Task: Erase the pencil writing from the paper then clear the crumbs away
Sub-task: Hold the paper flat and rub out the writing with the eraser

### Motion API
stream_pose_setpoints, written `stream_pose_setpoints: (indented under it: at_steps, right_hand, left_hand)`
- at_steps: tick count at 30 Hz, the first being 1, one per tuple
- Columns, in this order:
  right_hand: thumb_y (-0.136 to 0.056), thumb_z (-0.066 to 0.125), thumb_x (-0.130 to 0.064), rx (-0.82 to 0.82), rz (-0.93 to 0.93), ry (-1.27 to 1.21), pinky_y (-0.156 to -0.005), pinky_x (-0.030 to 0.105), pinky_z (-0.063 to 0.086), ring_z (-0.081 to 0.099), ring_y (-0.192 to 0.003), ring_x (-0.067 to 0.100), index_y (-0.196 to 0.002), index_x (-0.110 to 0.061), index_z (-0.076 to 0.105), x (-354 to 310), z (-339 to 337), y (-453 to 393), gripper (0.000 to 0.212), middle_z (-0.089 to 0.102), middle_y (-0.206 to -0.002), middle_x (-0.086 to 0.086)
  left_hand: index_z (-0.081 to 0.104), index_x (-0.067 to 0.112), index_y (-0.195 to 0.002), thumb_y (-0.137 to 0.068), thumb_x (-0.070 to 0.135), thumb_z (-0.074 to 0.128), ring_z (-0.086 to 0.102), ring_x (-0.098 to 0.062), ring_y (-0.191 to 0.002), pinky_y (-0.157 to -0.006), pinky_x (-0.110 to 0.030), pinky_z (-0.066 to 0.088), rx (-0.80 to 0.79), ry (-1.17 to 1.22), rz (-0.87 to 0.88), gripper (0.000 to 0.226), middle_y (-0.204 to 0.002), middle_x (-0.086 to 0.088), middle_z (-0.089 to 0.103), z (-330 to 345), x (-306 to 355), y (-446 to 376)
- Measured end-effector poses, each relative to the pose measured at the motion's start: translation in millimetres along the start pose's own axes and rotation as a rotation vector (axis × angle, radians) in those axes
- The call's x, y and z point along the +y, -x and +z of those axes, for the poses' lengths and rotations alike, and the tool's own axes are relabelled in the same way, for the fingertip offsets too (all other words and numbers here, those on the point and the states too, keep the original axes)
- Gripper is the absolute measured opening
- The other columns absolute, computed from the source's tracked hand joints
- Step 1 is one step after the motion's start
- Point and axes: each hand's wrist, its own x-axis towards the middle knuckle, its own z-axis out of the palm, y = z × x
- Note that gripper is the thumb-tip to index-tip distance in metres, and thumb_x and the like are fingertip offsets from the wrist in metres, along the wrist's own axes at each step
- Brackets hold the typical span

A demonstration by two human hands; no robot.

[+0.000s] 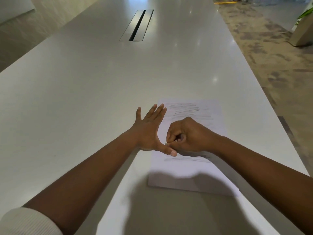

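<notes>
Paper [189,173] on table [84,85]

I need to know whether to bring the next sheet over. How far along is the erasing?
Partly done. The middle of the paper looks mostly free of marks. The right hand pinches a small white eraser there, and the left hand lies flat, steadying the sheet's left edge. Pencil scribbles remain near the top, and another band just below the hands. I can't make out crumbs; clearing comes afterwards.

Table [84,92] bare across left and center of frame; open passage there. 2 hands block paper [189,175] mid-sheet: left hand [149,133] flat at its left edge, right hand [184,134] fisted on it. Cable slot [137,25] top center, well apart.
</notes>
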Motion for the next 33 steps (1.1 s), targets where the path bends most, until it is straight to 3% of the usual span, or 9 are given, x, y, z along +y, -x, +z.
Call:
stream_pose_setpoints:
  at_steps: [3, 6, 8, 12, 18, 23, 26, 29, 33]
  right_hand:
    - [-0.074, 0.071, -0.019, 0.034, 0.017, 0.036, -0.056, 0.018, 0.048, 0.065, -0.067, 0.007, -0.063, -0.023, 0.068, 1.0, -0.4, -2.6, 0.013, 0.066, -0.07, -0.013]
    - [-0.076, 0.07, -0.011, 0.213, 0.062, 0.129, -0.057, 0.016, 0.042, 0.061, -0.063, 0.006, -0.056, -0.025, 0.059, 8.3, -6.0, -18.0, 0.027, 0.062, -0.065, -0.011]
    - [-0.077, 0.071, -0.007, 0.256, 0.088, 0.166, -0.062, 0.019, 0.044, 0.061, -0.066, 0.007, -0.061, -0.02, 0.068, 13.3, -13.4, -27.9, 0.021, 0.065, -0.069, -0.006]
    - [-0.076, 0.072, -0.009, 0.211, 0.074, 0.125, -0.06, 0.018, 0.046, 0.062, -0.066, 0.008, -0.062, -0.016, 0.069, 13.2, -13.1, -23.8, 0.016, 0.065, -0.069, -0.008]
    - [-0.073, 0.077, -0.017, -0.019, 0.002, 0.005, -0.058, 0.014, 0.047, 0.065, -0.067, 0.007, -0.066, -0.023, 0.072, 3.7, -5.4, -3.4, 0.01, 0.068, -0.072, -0.013]
    - [-0.075, 0.074, -0.012, 0.215, 0.093, 0.064, -0.058, 0.023, 0.051, 0.065, -0.064, 0.007, -0.061, -0.021, 0.067, 15.4, -11.5, -26.5, 0.018, 0.067, -0.069, -0.009]
    - [-0.077, 0.076, -0.01, 0.291, 0.133, 0.135, -0.065, 0.027, 0.054, 0.065, -0.068, 0.009, -0.069, -0.012, 0.074, 24.3, -20.3, -42.2, 0.008, 0.069, -0.074, -0.003]
    - [-0.077, 0.075, -0.009, 0.278, 0.093, 0.128, -0.063, 0.028, 0.053, 0.064, -0.067, 0.009, -0.068, -0.012, 0.074, 23.2, -17.0, -40.8, 0.01, 0.068, -0.073, -0.003]
    - [-0.075, 0.072, -0.014, 0.13, 0.025, 0.039, -0.054, 0.024, 0.049, 0.063, -0.063, 0.01, -0.06, -0.02, 0.066, 10.3, -0.4, -24.2, 0.017, 0.064, -0.066, -0.009]
  left_hand:
    - [-0.024, 0.025, -0.16, -0.039, 0.113, 0.041, -0.037, -0.006, -0.148, -0.117, -0.063, -0.024, -0.001, 0.005, 0.002, 0.164, -0.166, 0.011, -0.031, -0.5, -0.1, 0.4]
    - [-0.024, 0.026, -0.16, -0.04, 0.113, 0.042, -0.038, -0.006, -0.148, -0.117, -0.062, -0.025, -0.008, 0.017, 0.001, 0.162, -0.166, 0.012, -0.032, -1.3, 0.2, 1.0]
    - [-0.024, 0.026, -0.16, -0.04, 0.113, 0.043, -0.038, -0.005, -0.148, -0.117, -0.062, -0.025, -0.008, 0.019, 0.0, 0.162, -0.166, 0.012, -0.032, -1.6, 0.9, 1.3]
    - [-0.024, 0.026, -0.16, -0.041, 0.112, 0.045, -0.037, -0.006, -0.148, -0.117, -0.062, -0.024, -0.008, 0.014, -0.004, 0.162, -0.166, 0.012, -0.032, -2.1, 0.6, 1.3]
    - [-0.024, 0.025, -0.16, -0.041, 0.112, 0.044, -0.037, -0.007, -0.148, -0.117, -0.064, -0.022, -0.005, 0.005, -0.004, 0.163, -0.167, 0.011, -0.031, -1.6, 0.8, 1.4]
    - [-0.025, 0.027, -0.16, -0.041, 0.112, 0.044, -0.038, -0.006, -0.148, -0.117, -0.062, -0.024, -0.012, 0.009, -0.006, 0.162, -0.166, 0.012, -0.032, -2.5, 0.7, 1.6]
    - [-0.025, 0.027, -0.16, -0.042, 0.112, 0.046, -0.038, -0.006, -0.148, -0.117, -0.062, -0.024, 0.0, 0.015, -0.004, 0.161, -0.166, 0.012, -0.031, -2.7, 1.2, 1.9]
    - [-0.026, 0.028, -0.159, -0.042, 0.112, 0.046, -0.037, -0.006, -0.148, -0.118, -0.062, -0.023, 0.005, 0.018, -0.002, 0.161, -0.166, 0.012, -0.031, -2.2, 0.7, 1.8]
    - [-0.024, 0.026, -0.16, -0.041, 0.112, 0.042, -0.036, -0.007, -0.149, -0.118, -0.063, -0.021, 0.001, 0.011, 0.001, 0.161, -0.167, 0.011, -0.03, -2.8, 1.2, 1.2]
